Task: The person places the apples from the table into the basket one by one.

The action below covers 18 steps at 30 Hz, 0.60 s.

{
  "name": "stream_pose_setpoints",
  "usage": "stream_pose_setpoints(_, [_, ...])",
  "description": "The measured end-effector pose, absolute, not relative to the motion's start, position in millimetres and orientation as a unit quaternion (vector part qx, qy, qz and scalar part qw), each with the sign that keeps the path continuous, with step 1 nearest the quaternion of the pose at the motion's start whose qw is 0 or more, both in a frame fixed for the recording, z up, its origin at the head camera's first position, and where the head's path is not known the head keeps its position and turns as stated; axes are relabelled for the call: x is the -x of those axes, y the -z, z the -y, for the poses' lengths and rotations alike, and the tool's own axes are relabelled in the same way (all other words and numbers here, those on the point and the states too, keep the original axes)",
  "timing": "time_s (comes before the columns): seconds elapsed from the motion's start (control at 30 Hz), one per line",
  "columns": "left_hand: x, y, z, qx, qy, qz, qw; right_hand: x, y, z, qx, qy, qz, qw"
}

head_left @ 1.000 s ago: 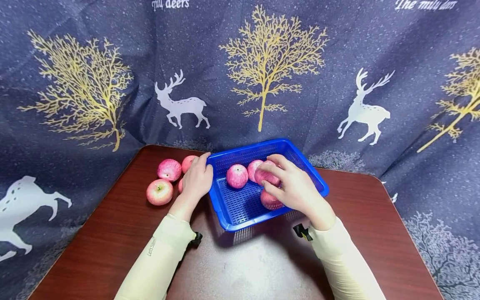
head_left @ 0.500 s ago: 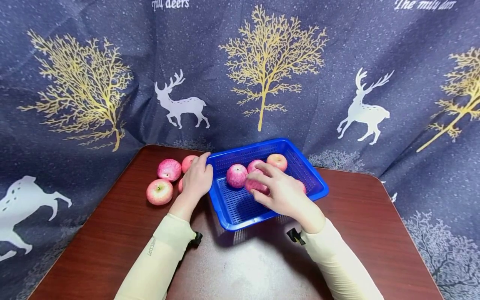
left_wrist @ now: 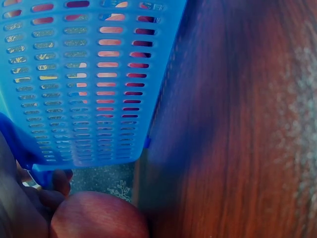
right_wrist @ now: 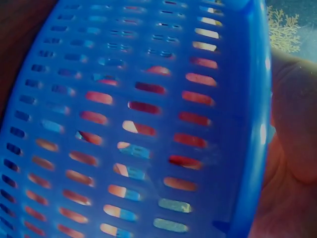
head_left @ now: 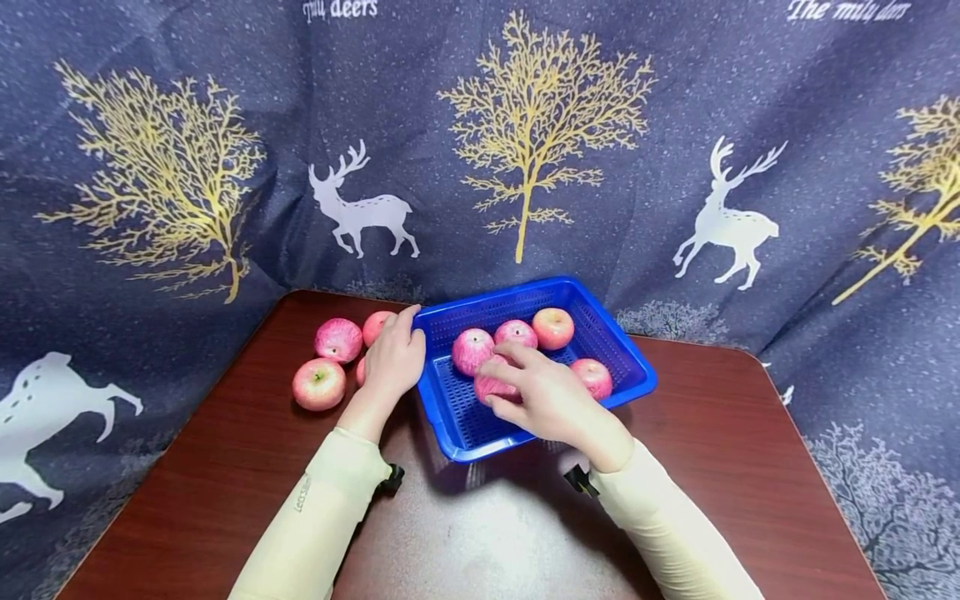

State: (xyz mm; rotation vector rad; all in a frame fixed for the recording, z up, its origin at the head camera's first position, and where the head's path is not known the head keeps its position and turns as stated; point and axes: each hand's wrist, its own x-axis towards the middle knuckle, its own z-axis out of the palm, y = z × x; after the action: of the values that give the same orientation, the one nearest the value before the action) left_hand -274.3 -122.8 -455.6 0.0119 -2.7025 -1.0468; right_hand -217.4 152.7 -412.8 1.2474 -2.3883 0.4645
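Here's the desk [head_left: 480,542], blue basket [head_left: 487,310] at the person's twelve o'clock; the left hand [head_left: 396,354] grips its ten-o'clock rim, the right hand [head_left: 547,393] clasps a red apple [head_left: 487,387] inside, at that hand's nine; loose apples [head_left: 338,340] sit at the left's nine.

Bkgd [head_left: 480,150]: "milu deers"; L sleeve [head_left: 311,508]: "Lets…"

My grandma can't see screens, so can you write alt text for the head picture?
A person's right hand holds an apple inside a blue basket with four other apples; the left hand grips the basket. More apples lie outside on the table, before a deer-print cloth.
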Motion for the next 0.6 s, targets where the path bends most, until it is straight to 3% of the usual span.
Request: stream_pose_setpoints(0.6, [275.3,457.9,122.9,-0.003,0.353,0.927,0.126,215.1,424.2,-144.8,-0.455,-0.161,0.860,0.164])
